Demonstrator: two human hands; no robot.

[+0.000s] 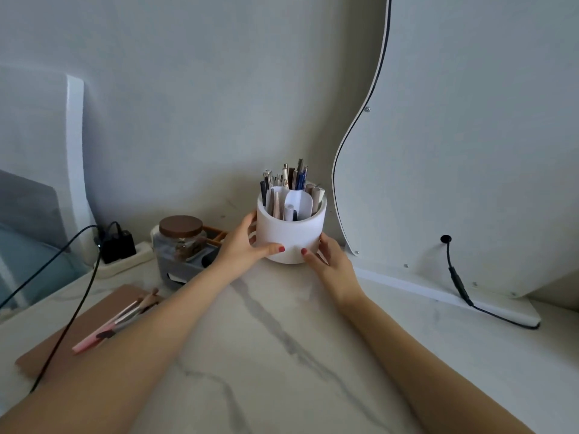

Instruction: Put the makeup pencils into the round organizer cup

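A white round organizer cup (289,234) stands upright on the marble table near the back wall. Several makeup pencils (293,180) and pens stick up out of its inner compartments. My left hand (242,245) wraps the cup's left side, thumb across the front. My right hand (329,261) holds its lower right side, thumb on the front. Both hands grip the cup between them.
A glass jar with a brown lid (181,242) sits left of the cup. Pink brushes (116,321) lie on a brown pad (78,333) at the left, crossed by a black cable (72,311). A white mirror back (470,151) with its stand and cord stands at the right.
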